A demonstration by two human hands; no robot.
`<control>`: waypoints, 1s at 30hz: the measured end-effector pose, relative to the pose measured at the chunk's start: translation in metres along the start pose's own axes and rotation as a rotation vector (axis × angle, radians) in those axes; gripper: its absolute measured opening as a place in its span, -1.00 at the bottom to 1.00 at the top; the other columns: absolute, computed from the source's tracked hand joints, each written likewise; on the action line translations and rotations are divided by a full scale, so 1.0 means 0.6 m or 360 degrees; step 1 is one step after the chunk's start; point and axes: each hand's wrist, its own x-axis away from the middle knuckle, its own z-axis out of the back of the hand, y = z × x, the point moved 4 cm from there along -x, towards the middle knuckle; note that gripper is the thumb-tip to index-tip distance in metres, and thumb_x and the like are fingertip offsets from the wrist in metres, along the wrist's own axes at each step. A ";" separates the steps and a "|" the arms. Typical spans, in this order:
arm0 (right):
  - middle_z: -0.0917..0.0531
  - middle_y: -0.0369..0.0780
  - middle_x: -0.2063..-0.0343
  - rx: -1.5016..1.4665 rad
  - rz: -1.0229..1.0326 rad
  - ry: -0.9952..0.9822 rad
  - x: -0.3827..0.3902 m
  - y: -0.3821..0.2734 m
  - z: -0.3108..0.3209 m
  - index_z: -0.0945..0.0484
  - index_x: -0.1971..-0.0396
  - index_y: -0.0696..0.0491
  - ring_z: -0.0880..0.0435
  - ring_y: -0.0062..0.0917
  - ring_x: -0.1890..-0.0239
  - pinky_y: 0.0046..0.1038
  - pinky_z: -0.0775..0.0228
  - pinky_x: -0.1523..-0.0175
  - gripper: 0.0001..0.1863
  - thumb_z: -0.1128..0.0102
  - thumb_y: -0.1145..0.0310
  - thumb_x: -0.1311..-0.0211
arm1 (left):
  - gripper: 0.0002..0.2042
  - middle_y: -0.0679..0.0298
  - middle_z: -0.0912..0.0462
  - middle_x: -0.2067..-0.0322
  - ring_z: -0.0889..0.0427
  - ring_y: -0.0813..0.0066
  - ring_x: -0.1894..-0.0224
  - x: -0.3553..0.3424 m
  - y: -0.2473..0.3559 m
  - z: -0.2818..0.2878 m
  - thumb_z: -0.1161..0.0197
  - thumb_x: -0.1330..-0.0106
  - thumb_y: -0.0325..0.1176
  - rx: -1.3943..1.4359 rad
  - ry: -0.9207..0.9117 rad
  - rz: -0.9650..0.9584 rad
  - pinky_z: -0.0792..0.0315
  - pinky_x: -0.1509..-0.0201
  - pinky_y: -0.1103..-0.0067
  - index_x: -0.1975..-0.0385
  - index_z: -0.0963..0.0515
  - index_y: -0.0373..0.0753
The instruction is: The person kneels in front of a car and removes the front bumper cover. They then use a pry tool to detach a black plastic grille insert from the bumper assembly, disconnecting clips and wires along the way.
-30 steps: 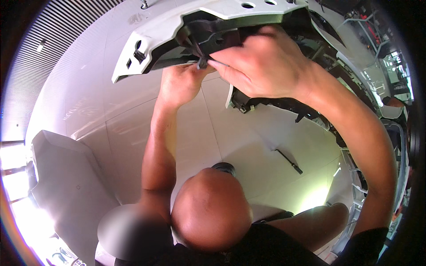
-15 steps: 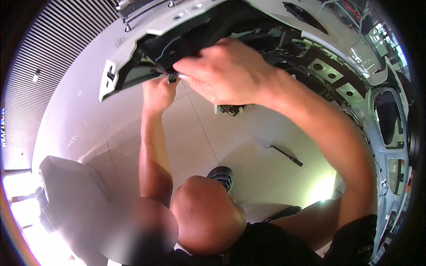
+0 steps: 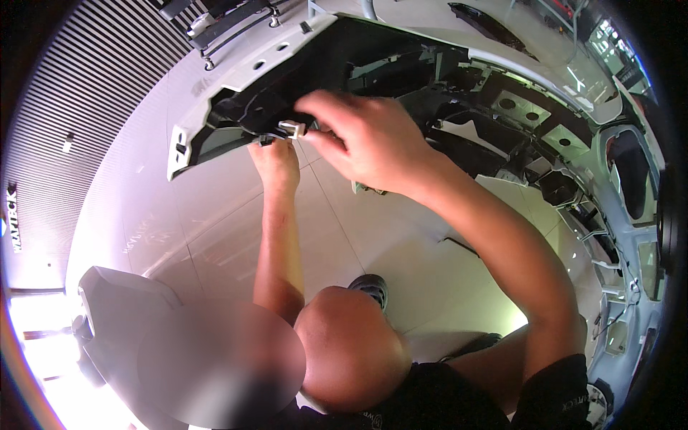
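Observation:
A white car body panel point(image 3: 269, 61) with a dark inner side spans the far side before me. At its lower left edge my left hand point(image 3: 278, 166) is closed around a small black connector point(image 3: 266, 140); its fingertips are partly hidden. A white plastic connector point(image 3: 292, 130) sits just to the right of that, by a thin wire. My right hand point(image 3: 373, 140) is beside the white connector, thumb tip close to it, with index finger and thumb apart. I cannot tell whether the thumb touches the connector.
A thin dark tool point(image 3: 462, 246) lies on the tiled floor, partly hidden by my right forearm. The stripped car body point(image 3: 631, 236) curves along the right. A grey panel point(image 3: 118, 308) stands at lower left, and a wheeled black stand point(image 3: 236, 32) is at far left.
The white connector has come into view beside the black one. My right hand has moved slightly right and its fingers have spread. The view has shifted, revealing more of the panel.

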 end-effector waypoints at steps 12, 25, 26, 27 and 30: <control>-0.66 -0.16 0.51 0.0608 -0.0125 0.0001 0.030 0.036 0.005 -0.55 0.26 0.10 -0.73 -0.25 0.51 -0.30 -0.57 0.46 -0.67 -0.37 0.14 -0.22 | -0.64 0.23 -0.45 -0.28 -0.47 0.32 -0.29 -0.011 -0.027 -0.016 -0.01 -0.58 -0.29 0.1875 -0.0032 0.0577 -0.36 -0.42 0.32 -0.29 -0.38 -0.21; -0.72 -0.10 0.63 0.0503 0.0788 -0.0074 -0.056 0.026 -0.004 -0.74 0.63 0.07 -0.78 -0.27 0.55 -0.27 -0.64 0.37 -0.87 -0.30 0.35 0.10 | -0.66 0.02 -0.69 0.21 -0.68 -0.07 0.15 -0.024 -0.019 0.012 -0.20 -0.13 -0.69 -0.0952 0.0150 -0.0647 -0.55 0.12 0.30 0.06 -0.58 -0.31; -0.72 -0.10 0.63 0.0563 0.0762 -0.0094 -0.056 0.030 -0.008 -0.74 0.63 0.07 -0.77 -0.25 0.55 -0.26 -0.63 0.38 -0.88 -0.30 0.36 0.12 | -0.61 0.04 -0.68 0.22 -0.68 -0.04 0.17 -0.030 -0.018 0.012 -0.16 -0.07 -0.75 -0.0860 0.0133 -0.0750 -0.54 0.17 0.31 0.07 -0.58 -0.31; -0.72 -0.09 0.63 0.0632 0.0748 -0.0109 -0.056 0.032 -0.013 -0.74 0.63 0.07 -0.77 -0.24 0.55 -0.26 -0.63 0.38 -0.88 -0.30 0.36 0.13 | -0.64 0.07 -0.69 0.22 -0.69 -0.01 0.19 -0.031 -0.017 0.007 -0.18 -0.07 -0.75 -0.0906 0.0168 -0.0819 -0.55 0.18 0.34 0.11 -0.57 -0.33; -0.71 -0.07 0.63 0.0538 0.0655 0.0025 -0.052 0.029 -0.018 -0.74 0.64 0.08 -0.77 -0.21 0.55 -0.23 -0.62 0.38 -0.89 -0.31 0.38 0.17 | -0.66 0.08 -0.70 0.19 -0.69 0.01 0.21 -0.040 -0.024 -0.002 -0.22 -0.07 -0.74 -0.0680 0.0188 -0.0713 -0.55 0.17 0.37 0.13 -0.57 -0.32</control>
